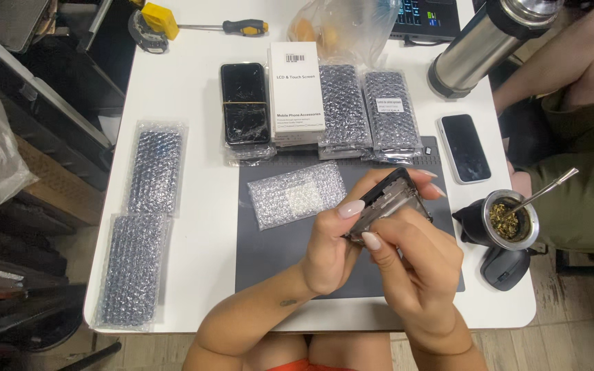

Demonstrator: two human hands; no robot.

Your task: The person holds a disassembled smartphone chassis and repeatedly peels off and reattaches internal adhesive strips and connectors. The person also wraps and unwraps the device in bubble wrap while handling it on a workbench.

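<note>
Head view: left hand and right hand both pinch a dark, flat rectangular phone frame, held tilted above the grey rubber work mat. Left thumb rests on its lower edge; right fingers curl around its side. A clear bubble-wrap pouch lies just beside, on the mat.

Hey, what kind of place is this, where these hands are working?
Most likely a phone repair bench. Both hands hold a bare phone frame over a grey work mat; a cracked phone, bubble-wrapped parts and a screwdriver lie on the white table.
</note>
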